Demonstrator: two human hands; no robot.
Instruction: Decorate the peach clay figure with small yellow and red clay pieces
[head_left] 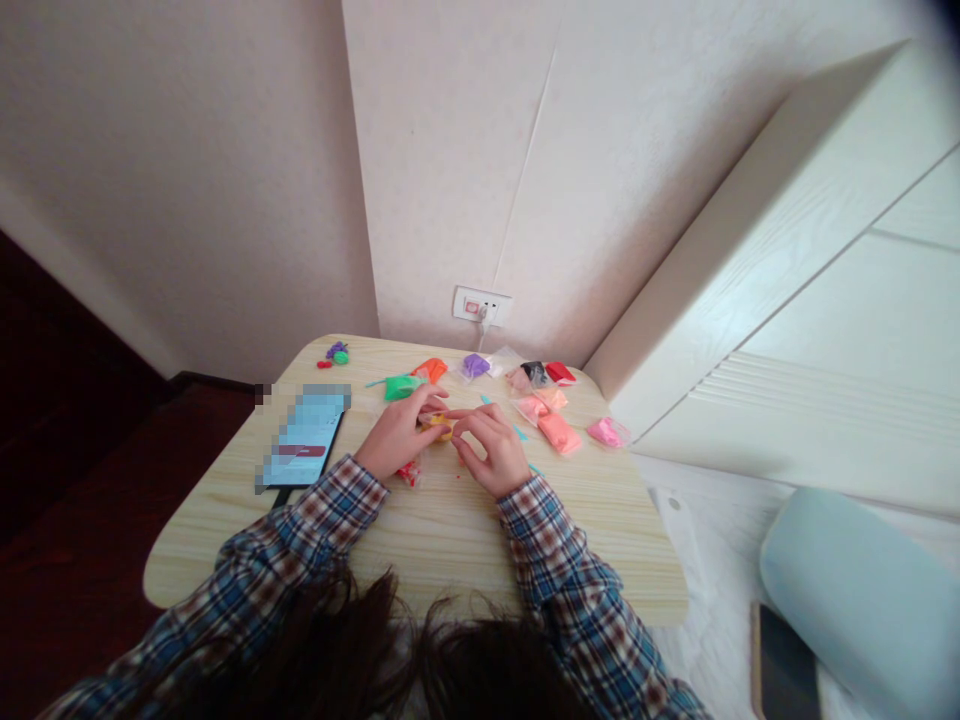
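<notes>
In the middle of the small table point(420, 560), my left hand point(397, 432) grips a yellow packet of modelling clay point(437, 428) between thumb and fingers. My right hand point(491, 448) meets it from the other side, fingers curled and tips pinched at its edge; exactly what the tips grasp is too small to make out. Under my left hand lies a bag with red bits point(409, 472), partly hidden. A green clay packet point(402, 387) sits just beyond that hand, beside an orange packet point(431, 370). Turquoise sticks point(520, 433) lie partly behind my right hand.
A phone or tablet point(306, 440) lies at the left. Small purple, green and red clay pieces point(340, 357) sit at the back left. Purple point(475, 366), red point(559, 373), salmon point(559, 434) and pink point(609, 432) packets lie along the back and right. A wall socket point(482, 305) holds a plug.
</notes>
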